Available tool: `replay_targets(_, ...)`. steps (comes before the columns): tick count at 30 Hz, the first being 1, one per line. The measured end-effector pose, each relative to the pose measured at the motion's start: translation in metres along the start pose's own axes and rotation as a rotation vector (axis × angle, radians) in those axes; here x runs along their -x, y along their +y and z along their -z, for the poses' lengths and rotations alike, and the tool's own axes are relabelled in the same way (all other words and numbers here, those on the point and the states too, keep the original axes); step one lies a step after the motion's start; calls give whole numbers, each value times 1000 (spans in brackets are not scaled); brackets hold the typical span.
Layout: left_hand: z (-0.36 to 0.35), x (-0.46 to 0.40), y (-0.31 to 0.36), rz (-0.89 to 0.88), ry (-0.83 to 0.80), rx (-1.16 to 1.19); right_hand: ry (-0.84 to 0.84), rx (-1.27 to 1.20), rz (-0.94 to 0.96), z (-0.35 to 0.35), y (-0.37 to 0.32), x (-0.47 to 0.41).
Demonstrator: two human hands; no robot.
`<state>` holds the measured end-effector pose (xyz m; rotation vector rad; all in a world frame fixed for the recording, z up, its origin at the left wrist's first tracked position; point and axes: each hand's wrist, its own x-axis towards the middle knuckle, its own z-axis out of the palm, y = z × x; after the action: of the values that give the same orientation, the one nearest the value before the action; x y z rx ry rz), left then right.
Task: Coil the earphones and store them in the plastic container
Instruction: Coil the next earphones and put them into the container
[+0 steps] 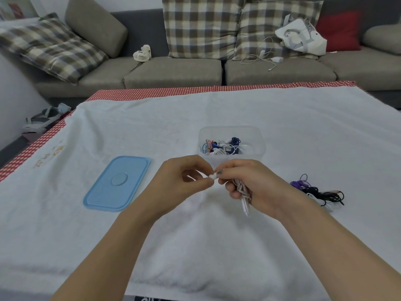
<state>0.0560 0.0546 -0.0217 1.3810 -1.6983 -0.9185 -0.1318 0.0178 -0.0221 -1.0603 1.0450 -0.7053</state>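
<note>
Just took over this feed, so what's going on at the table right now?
A person is coiling white earphones: the right hand grips the bundled cord, while the left hand pinches its white end. The clear plastic container stands open just beyond the hands, already holding several coiled earphones. Its blue lid lies to the left. A tangle of purple, black and white earphones waits on the towel to the right.
</note>
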Motion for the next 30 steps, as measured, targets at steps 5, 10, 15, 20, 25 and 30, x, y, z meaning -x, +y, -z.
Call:
replay_targets(5, 3, 1, 3, 4, -30, 106, -80, -137, -77, 0, -4, 2)
replay_targets(10, 6, 2, 5, 54, -72, 251, -167, -255, -139, 2, -6, 4)
replay_targets(15, 7, 0, 3, 134, -130, 367, -194, -300, -152, 2, -6, 4)
replay_targets(20, 2, -2, -1, 176, -98, 331, -157, -270, -152, 1, -2, 0)
replay_targets(25, -3, -17, -3, 160, 99, 223, -135, -380, -111, 4, -5, -6)
replay_targets(30, -10, -42, 5, 98, 228, 115, -32, -273, 31, 6, -23, -12)
